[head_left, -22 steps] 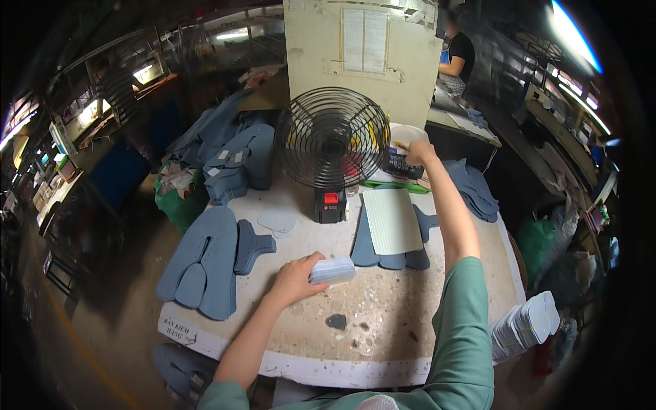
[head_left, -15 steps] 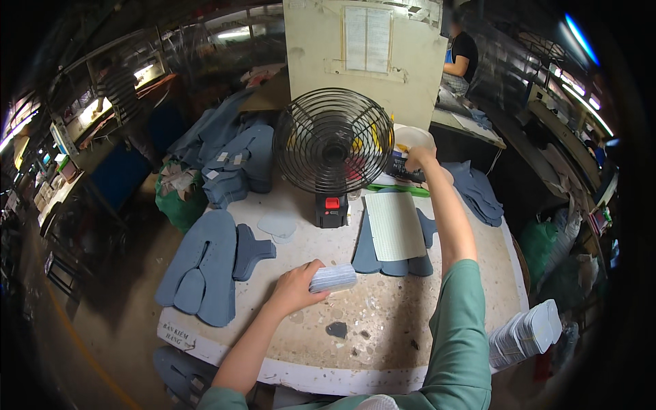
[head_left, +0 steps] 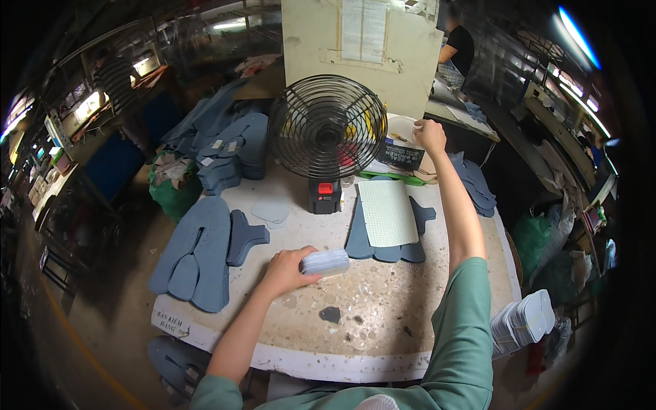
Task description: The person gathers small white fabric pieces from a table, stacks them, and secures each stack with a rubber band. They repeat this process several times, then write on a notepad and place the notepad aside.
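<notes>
My left hand [head_left: 287, 270] is closed round a thick stack of small pale blue-grey cut pieces [head_left: 324, 261], holding it on edge over the worn white table [head_left: 301, 328]. Stretched far forward, my right hand [head_left: 430, 137] is at the rim of a white round tub [head_left: 402, 126], fingers bent together. Whatever they pinch, if anything, is too small to make out. Just below that hand a dark printed packet [head_left: 400, 156] stands in a green tray [head_left: 389, 172]. A sheet of squared paper [head_left: 387, 213] lies on blue-grey cut pieces [head_left: 363, 240] at the table's middle right.
A black caged fan [head_left: 328, 137] stands at the back centre. Large blue-grey cut pieces [head_left: 212, 232] are stacked at the left, with more piles [head_left: 236, 154] behind. A bundle of pale pieces [head_left: 523, 321] sits at the right edge. Co-workers [head_left: 459, 44] are in the background.
My right hand has risen from the dark packet to the white tub's rim. The left hand keeps hold of the stack, now tilted slightly differently. The whole view has shifted a little.
</notes>
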